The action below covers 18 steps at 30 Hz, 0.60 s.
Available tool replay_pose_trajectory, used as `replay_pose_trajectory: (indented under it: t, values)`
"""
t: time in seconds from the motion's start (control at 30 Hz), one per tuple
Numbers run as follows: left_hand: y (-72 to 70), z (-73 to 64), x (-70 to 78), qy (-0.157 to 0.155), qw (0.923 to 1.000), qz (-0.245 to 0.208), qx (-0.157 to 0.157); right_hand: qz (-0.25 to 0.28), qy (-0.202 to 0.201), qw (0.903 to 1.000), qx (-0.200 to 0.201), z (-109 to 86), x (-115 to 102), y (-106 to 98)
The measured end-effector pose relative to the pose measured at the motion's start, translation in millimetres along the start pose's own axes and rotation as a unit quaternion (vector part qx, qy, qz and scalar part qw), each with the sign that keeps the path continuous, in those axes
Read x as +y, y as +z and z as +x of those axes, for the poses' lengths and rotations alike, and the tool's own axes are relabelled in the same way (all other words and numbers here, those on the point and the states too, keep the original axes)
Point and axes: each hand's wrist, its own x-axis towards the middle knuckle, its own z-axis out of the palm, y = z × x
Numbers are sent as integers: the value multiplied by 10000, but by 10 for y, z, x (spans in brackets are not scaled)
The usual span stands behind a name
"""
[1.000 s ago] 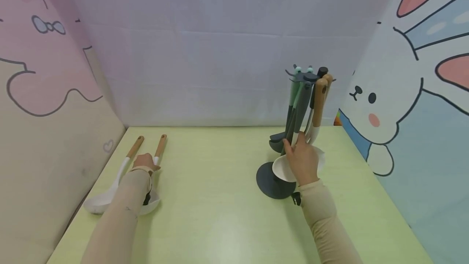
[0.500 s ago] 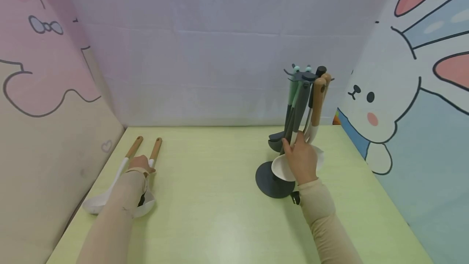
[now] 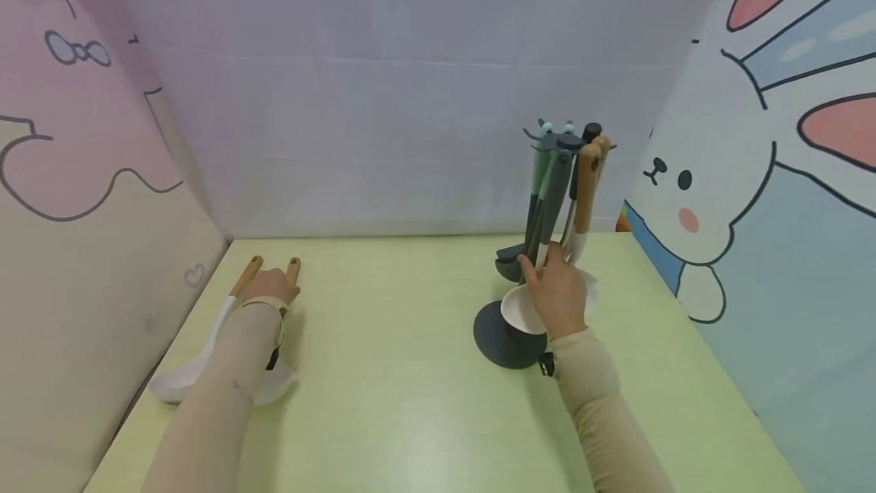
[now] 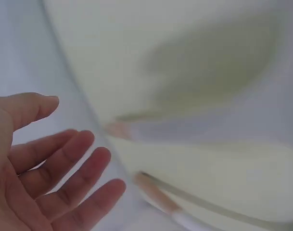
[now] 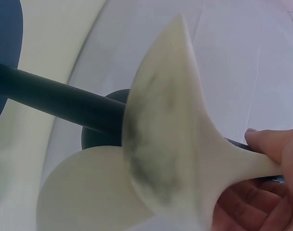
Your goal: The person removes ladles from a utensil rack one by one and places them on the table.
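Note:
In the head view my left hand [image 3: 270,287] is over the wooden handles of two white utensils lying at the table's left side. The outer one is a white ladle [image 3: 181,379]; the inner one [image 3: 277,385] has its bowl partly hidden by my forearm. The left wrist view shows that hand [image 4: 64,178] with fingers relaxed and apart, holding nothing, the handles blurred beyond. My right hand [image 3: 557,295] grips the white neck of a ladle [image 5: 165,130] with a dark grey handle [image 3: 556,196], hanging on a dark utensil stand [image 3: 509,345].
Green-handled utensils [image 3: 539,173] and wooden-handled ones [image 3: 585,189] hang on the same stand, close around the right hand. A second pale bowl [image 5: 88,192] is just behind the ladle. Fabric walls with cartoon animals [image 3: 691,211] border the pale green table [image 3: 397,348].
The inner utensil on the left shifted slightly left, and my left hand then came away from its neck, up and forward over the handles. My right hand keeps its grip.

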Motion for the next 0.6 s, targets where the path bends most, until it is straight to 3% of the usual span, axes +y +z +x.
replay_pose_trajectory:
  t: [0.07, 0.13, 0.23, 0.43, 0.6]
  values:
    - [-134, 27, 187, 171, 9993, -186, 272, -66, -3, 10000, 13, 5, 1, 0]
    - [-238, 64, 392, 271, 9947, -752, 649, -134, -6, 9999, 27, 10, 2, -4]
    - [-359, 93, 701, 600, 9856, -1300, 900, -223, 24, 9997, -26, 16, -3, -12]
    - [-475, 58, 1261, 1529, 9621, -2017, 1010, -227, 84, 9996, -177, 30, -2, -10]
    - [-447, -35, 1652, 2058, 9459, -2324, 941, -145, 139, 9995, -252, 24, -7, -9]
